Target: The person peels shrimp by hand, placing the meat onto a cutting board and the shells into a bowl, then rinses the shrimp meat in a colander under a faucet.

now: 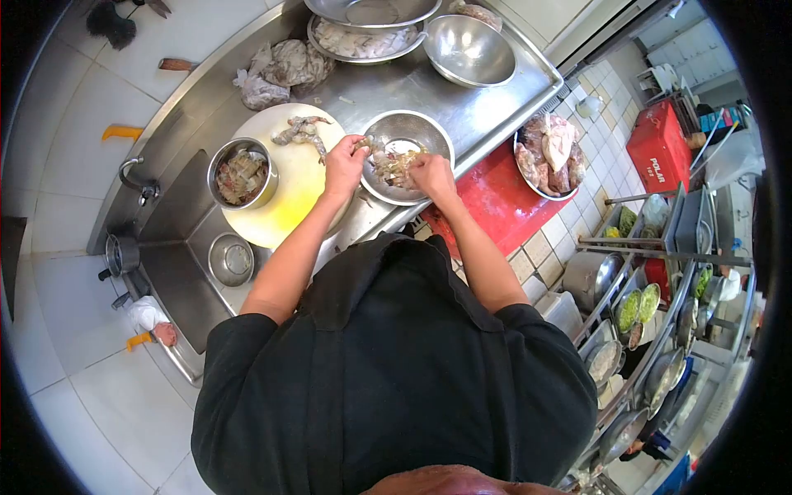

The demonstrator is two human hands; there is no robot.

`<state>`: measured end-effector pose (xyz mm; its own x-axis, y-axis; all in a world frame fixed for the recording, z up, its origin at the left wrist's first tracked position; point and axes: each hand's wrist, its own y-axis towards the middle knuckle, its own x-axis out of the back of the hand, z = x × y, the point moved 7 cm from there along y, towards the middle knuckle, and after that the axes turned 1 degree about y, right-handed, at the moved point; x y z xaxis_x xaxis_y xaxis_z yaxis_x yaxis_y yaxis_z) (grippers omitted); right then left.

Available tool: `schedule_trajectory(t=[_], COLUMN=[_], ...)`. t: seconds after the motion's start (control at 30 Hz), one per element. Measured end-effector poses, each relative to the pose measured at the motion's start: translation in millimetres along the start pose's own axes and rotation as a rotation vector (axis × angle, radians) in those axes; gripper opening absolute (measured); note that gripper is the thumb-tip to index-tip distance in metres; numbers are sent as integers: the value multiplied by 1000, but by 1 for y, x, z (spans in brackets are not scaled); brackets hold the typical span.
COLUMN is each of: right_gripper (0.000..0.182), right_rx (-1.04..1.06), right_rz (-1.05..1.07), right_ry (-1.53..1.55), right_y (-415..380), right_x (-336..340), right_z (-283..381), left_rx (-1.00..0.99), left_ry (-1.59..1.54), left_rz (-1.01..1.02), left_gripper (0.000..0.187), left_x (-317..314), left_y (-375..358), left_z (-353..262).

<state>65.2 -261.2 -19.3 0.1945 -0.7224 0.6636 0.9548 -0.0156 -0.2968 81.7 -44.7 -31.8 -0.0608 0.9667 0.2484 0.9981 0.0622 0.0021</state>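
Note:
Both hands are at a steel bowl [446, 138] holding shrimp shells and scraps [391, 167]. My left hand [345, 165] is at the bowl's left rim, its fingers pinched round what looks like a shrimp [365, 145]. Over the right part of the bowl, my right hand [432, 176] has its fingers closed near the shells; what they hold, if anything, is hidden. Whole grey shrimp [304, 134] lie on a round white board [285, 194] to the left. A steel pot [271, 183] with shrimp pieces [242, 176] stands on the board's left side.
A small steel bowl [231, 259] sits in the sink [172, 262] at left. Bagged food [290, 64], stacked bowls [371, 12] and another steel bowl [469, 51] stand at the back. On the floor at right are a bowl of meat [549, 155] and a red mat [503, 195].

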Motion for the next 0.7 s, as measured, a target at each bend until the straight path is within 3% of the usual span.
schedule_trajectory(t=[0.03,0.17,0.33,0.4,0.5,0.53,0.63,0.7], right_gripper=[27,35,36,36,35,35,29,26], right_rx=[30,154,199,176,106,75,423,449], right_rz=[-95,-146,23,-58,-115,-124,-331,-254], right_ry=[-135,85,546,611,664,673,309,159], right_y=[-3,1,-2,-5,-10,-12,-16,-19], right_x=[8,0,-23,-24,-20,-20,-10,-9], right_z=[2,6,18,18,20,20,37,49], left_rx=[10,83,192,271,188,40,-84,-102], left_ry=[37,158,-193,-466,-505,-407,-91,-30], left_rz=[24,101,178,178,229,218,194,104], left_gripper=[27,20,21,27,33,35,39,34], left_x=[2,1,-21,-29,-33,-34,-35,-35], left_y=[3,-3,-12,-17,-31,-31,-44,-44], left_z=[1,-28,-20,-15,-20,-23,-44,-32])
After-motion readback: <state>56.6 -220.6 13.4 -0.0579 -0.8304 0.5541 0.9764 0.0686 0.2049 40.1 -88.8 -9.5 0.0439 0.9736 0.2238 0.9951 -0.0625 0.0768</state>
